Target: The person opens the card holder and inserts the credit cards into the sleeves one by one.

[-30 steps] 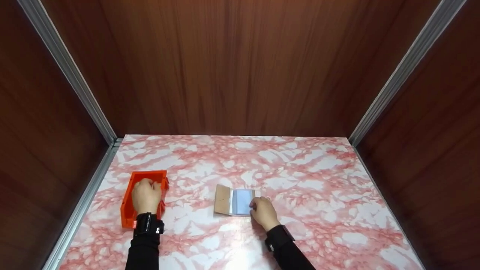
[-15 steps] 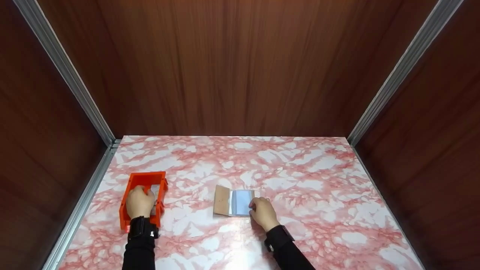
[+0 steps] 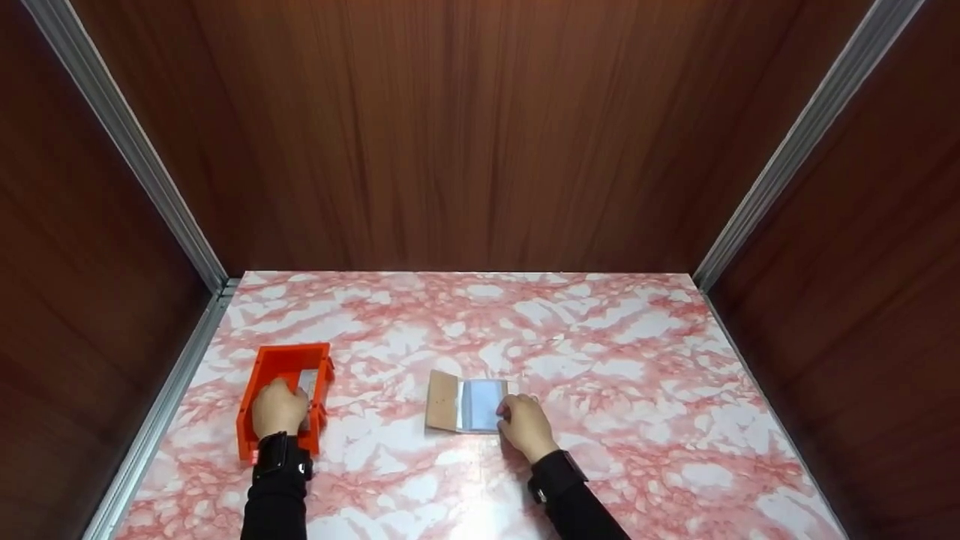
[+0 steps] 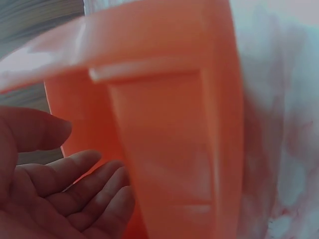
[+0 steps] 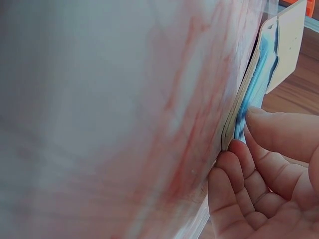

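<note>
My left hand (image 3: pixel 280 409) is inside an orange plastic bin (image 3: pixel 295 350) at the left of the table. The left wrist view shows its fingers (image 4: pixel 94 181) loosely bent and the thumb apart, with nothing held. A light grey, flat thing (image 3: pixel 308 377) lies in the bin beside that hand, partly hidden. At the middle of the table is a small cardboard packet (image 3: pixel 443 401) with its flap folded out to the left and a pale blue layer (image 3: pixel 486 403) showing. My right hand (image 3: pixel 528 427) pinches its right edge, thumb on the blue layer, fingers against the cardboard side.
The table (image 3: pixel 615 352) has a red-and-white marbled top. Dark wood-grain panels (image 3: pixel 465 150) rise at the back and both sides, with grey metal rails (image 3: pixel 142 142) at the corners.
My left hand has moved left and toward me within the bin, uncovering the light grey thing. The right hand keeps its place at the packet.
</note>
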`<state>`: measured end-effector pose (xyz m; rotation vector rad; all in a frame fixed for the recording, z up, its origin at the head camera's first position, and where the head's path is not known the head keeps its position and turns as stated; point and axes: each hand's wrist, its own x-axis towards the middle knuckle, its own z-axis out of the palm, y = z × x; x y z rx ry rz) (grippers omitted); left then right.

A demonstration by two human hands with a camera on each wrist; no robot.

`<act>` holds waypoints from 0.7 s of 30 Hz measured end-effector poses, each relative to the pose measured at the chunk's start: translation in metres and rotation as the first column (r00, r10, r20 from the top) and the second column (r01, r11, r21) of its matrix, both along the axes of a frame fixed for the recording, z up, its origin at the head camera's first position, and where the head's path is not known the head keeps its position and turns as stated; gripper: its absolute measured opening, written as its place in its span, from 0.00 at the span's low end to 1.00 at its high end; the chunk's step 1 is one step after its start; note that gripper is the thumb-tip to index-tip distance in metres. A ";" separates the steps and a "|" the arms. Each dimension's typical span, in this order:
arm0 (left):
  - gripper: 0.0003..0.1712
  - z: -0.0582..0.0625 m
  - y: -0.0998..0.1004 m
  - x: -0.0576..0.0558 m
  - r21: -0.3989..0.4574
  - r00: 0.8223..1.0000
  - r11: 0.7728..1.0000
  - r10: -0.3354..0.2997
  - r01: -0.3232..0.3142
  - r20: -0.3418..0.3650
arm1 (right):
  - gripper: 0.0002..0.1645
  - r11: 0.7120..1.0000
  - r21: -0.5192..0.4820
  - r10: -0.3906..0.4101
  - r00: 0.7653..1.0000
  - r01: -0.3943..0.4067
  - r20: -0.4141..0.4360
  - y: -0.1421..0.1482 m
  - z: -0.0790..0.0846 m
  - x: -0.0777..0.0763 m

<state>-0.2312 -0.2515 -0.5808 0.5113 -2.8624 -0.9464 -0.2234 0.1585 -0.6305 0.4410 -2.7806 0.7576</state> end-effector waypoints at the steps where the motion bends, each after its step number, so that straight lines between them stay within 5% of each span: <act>1: 0.16 0.000 -0.001 0.000 -0.001 1.000 1.000 -0.002 0.002 0.006 | 0.11 1.000 -0.001 0.001 1.000 -0.001 0.001 0.000 0.000 0.000; 21: 0.14 -0.013 -0.007 -0.002 0.029 0.995 0.999 -0.033 0.031 0.098 | 0.10 1.000 0.004 0.005 0.999 -0.005 0.049 0.000 0.003 0.001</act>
